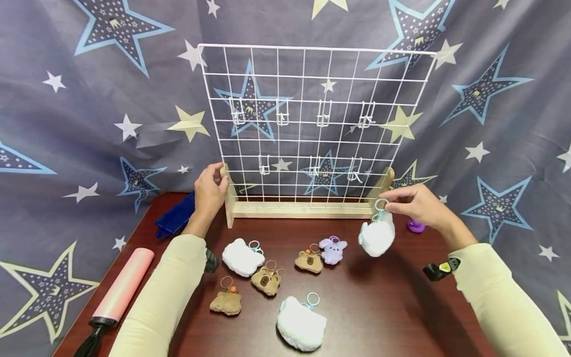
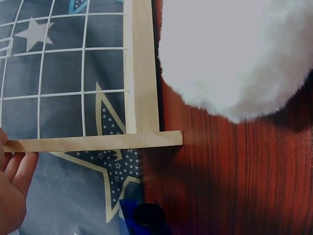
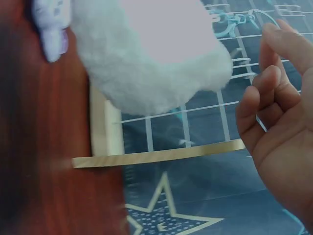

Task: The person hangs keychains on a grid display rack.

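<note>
My right hand pinches the light-blue ring of a white plush keychain between thumb and fingertips. The plush hangs above the table, in front of the rack's right foot, and looms large in the right wrist view. At the other side, my left hand grips the top of the left wooden post of a white wire grid rack. In the left wrist view, fingers and thumb lie on either side of that post. Several white hooks sit on the grid in two rows, with nothing hanging on them.
On the table lie two more white plush keychains, brown bear-like ones and a purple one. A pink pump and a blue object lie left; a purple toy sits right.
</note>
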A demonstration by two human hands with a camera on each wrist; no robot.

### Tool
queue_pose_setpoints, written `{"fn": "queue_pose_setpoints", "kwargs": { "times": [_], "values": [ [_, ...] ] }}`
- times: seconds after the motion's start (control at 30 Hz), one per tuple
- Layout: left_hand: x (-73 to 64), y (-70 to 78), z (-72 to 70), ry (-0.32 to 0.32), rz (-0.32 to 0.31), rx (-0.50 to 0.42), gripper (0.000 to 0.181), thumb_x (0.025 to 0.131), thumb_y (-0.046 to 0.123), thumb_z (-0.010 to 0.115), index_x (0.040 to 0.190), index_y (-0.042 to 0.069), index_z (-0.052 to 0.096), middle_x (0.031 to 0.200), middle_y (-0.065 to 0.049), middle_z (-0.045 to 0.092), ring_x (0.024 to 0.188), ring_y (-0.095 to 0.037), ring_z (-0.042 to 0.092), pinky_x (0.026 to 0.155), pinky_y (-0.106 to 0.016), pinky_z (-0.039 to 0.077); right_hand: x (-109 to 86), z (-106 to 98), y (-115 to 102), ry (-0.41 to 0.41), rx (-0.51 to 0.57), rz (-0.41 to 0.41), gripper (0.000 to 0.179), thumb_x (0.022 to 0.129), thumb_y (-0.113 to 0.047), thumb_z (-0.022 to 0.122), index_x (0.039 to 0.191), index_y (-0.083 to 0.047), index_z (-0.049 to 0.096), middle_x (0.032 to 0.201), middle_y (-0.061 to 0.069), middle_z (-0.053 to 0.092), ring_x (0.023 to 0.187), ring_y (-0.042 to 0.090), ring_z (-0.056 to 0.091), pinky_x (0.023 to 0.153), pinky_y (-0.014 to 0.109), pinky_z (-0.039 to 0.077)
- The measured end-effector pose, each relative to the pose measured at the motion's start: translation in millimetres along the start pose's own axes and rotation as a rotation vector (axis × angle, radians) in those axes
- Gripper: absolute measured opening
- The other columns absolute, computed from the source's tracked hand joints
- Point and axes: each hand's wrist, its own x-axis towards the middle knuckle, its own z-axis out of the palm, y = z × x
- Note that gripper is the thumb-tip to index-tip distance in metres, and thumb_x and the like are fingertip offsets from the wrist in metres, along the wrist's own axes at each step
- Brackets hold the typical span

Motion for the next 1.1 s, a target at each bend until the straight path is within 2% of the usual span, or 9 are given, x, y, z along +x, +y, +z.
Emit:
{"fn": "queue_pose_setpoints", "kwargs": {
  "times": [0.17, 0.33, 0.43, 0.57, 0.67, 0.77, 0.93, 1.1],
  "values": [
    [0.5, 0.2, -0.4, 0.009, 0.004, 0.006, 0.036, 0.089, 0.007, 0.071, 0.125, 0.005, 0.069, 0.108, -0.021, 0.071, 0.095, -0.036, 0.073, 0.089, -0.048, 0.057, 13.1, -15, -16, 0.017, 0.011, -0.014, 0.029, 0.089, -0.003, 0.075, 0.115, 0.009, 0.072, 0.088, -0.010, 0.077, 0.076, -0.002, 0.067, 0.066, 0.018, 0.058],
    [-1.5, -1.7, -0.2, 0.009, 0.010, 0.014, 0.036, 0.089, 0.007, 0.071, 0.124, 0.005, 0.069, 0.107, -0.021, 0.071, 0.095, -0.036, 0.073, 0.089, -0.048, 0.057, 31.8, -27, -31, 0.074, 0.033, -0.042, 0.030, 0.088, -0.002, 0.076, 0.117, 0.006, 0.073, 0.083, -0.009, 0.075, 0.070, -0.001, 0.064, 0.062, 0.017, 0.055],
    [-3.6, -2.8, 0.1, 0.010, 0.008, 0.020, 0.035, 0.089, 0.007, 0.072, 0.124, 0.005, 0.069, 0.106, -0.021, 0.071, 0.094, -0.036, 0.073, 0.088, -0.049, 0.057, 42.9, -33, -38, 0.114, 0.007, -0.071, 0.030, 0.088, -0.001, 0.076, 0.117, -0.001, 0.075, 0.080, -0.013, 0.073, 0.067, -0.001, 0.060, 0.058, 0.016, 0.050],
    [-4.4, -4.1, 0.8, 0.013, 0.012, 0.016, 0.036, 0.089, 0.008, 0.072, 0.124, 0.005, 0.069, 0.106, -0.021, 0.071, 0.094, -0.035, 0.073, 0.088, -0.049, 0.057, 55.8, -38, -48, 0.177, 0.000, -0.049, 0.029, 0.088, -0.002, 0.075, 0.116, -0.010, 0.078, 0.079, -0.019, 0.072, 0.066, -0.002, 0.059, 0.056, 0.017, 0.047],
    [-4.1, -4.2, 0.9, 0.016, 0.014, 0.007, 0.036, 0.089, 0.007, 0.072, 0.125, 0.005, 0.069, 0.107, -0.021, 0.071, 0.095, -0.035, 0.073, 0.088, -0.049, 0.058, 65.1, -40, -55, 0.225, 0.029, -0.021, 0.029, 0.089, -0.003, 0.075, 0.114, -0.017, 0.079, 0.079, -0.021, 0.072, 0.068, -0.003, 0.061, 0.058, 0.016, 0.049],
    [-3.5, -3.3, 0.7, 0.019, 0.010, 0.000, 0.036, 0.089, 0.007, 0.072, 0.125, 0.006, 0.069, 0.107, -0.021, 0.071, 0.095, -0.035, 0.073, 0.088, -0.048, 0.058, 74.7, -42, -62, 0.259, 0.075, -0.033, 0.029, 0.090, -0.003, 0.074, 0.113, -0.019, 0.079, 0.081, -0.021, 0.073, 0.072, -0.004, 0.064, 0.064, 0.013, 0.051],
    [-2.2, -1.4, 1.2, 0.015, 0.003, 0.001, 0.036, 0.089, 0.008, 0.071, 0.126, 0.007, 0.069, 0.108, -0.020, 0.070, 0.096, -0.035, 0.073, 0.089, -0.048, 0.057, 88.5, -45, -72, 0.328, 0.124, -0.068, 0.028, 0.090, -0.003, 0.074, 0.116, -0.013, 0.078, 0.084, -0.021, 0.074, 0.069, -0.003, 0.065, 0.063, 0.012, 0.052],
    [-1.7, -0.3, 2.9, 0.019, -0.004, 0.015, 0.036, 0.090, 0.010, 0.071, 0.125, 0.008, 0.069, 0.108, -0.019, 0.070, 0.096, -0.034, 0.073, 0.089, -0.048, 0.057, 99.4, -46, -78, 0.370, 0.151, -0.057, 0.030, 0.090, -0.006, 0.075, 0.119, -0.014, 0.077, 0.082, -0.018, 0.073, 0.063, 0.003, 0.059, 0.058, 0.017, 0.048]
  ]
}}
